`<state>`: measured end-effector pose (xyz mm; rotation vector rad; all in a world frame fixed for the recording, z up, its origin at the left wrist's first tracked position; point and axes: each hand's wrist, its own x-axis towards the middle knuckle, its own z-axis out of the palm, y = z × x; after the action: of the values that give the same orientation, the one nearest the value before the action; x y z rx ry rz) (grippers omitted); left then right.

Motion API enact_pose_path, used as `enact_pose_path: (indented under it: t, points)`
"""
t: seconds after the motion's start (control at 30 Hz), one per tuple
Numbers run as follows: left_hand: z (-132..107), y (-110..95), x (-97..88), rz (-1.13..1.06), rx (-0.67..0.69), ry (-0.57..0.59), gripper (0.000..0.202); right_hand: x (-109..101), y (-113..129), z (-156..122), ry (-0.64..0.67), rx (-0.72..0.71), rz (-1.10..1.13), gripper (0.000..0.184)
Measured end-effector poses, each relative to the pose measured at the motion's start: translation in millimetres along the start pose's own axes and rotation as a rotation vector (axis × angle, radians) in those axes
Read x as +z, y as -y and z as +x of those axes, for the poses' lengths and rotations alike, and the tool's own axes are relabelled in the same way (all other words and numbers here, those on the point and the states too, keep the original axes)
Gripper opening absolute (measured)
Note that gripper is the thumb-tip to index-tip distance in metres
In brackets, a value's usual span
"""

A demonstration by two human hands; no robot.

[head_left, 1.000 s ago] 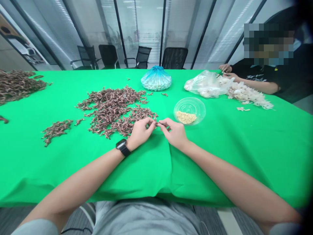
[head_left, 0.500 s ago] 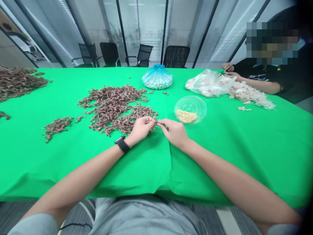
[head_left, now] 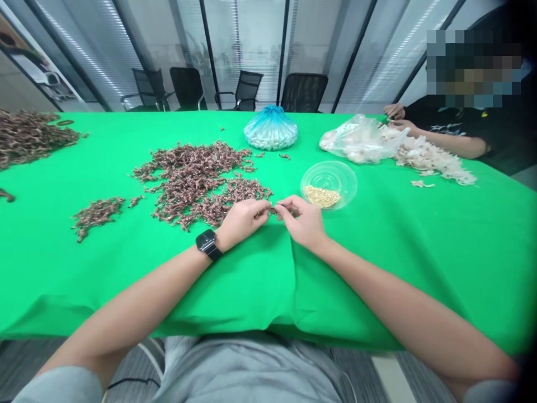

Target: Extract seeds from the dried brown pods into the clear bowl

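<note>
My left hand (head_left: 244,219), with a black watch at the wrist, pinches one end of a small brown dried piece (head_left: 272,211). From the other side my right hand (head_left: 302,223) grips the same piece between thumb and forefinger. The fingertips nearly meet and hide most of it. Just behind and left of them spreads a large pile of knobbly brown dried pieces (head_left: 188,179). Beyond my right hand stands a clear round plastic bowl (head_left: 346,179) with small yellowish bits (head_left: 321,196) at its near side.
A tied bluish bag of pale pieces (head_left: 271,130) stands at the back. At right, a co-worker's hands (head_left: 398,118) are beside a clear bag (head_left: 356,140) and pale peelings (head_left: 436,159). More brown pieces lie in a small heap (head_left: 98,214) and a far-left pile (head_left: 33,137). Green cloth (head_left: 235,291) covers the table.
My left hand has turned, showing more of its back and the watch face. My right hand's fingers have curled more. Both hands stay close together, and the view has tilted slightly.
</note>
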<state>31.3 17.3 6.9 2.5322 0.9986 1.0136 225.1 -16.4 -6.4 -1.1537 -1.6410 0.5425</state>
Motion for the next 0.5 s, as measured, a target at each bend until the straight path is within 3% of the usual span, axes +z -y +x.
enact_pose_path:
  t: [0.07, 0.13, 0.3, 0.5]
  points:
    - [0.0, 0.7, -1.5, 0.056, 0.058, 0.009, 0.019, 0.2, 1.2, 0.1, -0.001, 0.029, 0.037, 0.026]
    - [0.6, -1.0, -3.5, 0.032, 0.019, -0.001, 0.017, 0.6, 2.3, 0.4, -0.009, 0.038, 0.056, 0.026]
    - [2.6, -11.1, -5.2, -0.153, -0.172, -0.068, 0.014, 0.4, 3.1, 1.5, -0.05, 0.01, 0.049, 0.022]
    - [4.3, -15.6, 9.2, -0.559, -0.495, -0.052, 0.032, -0.1, 2.2, 0.4, -0.073, -0.077, -0.038, 0.02]
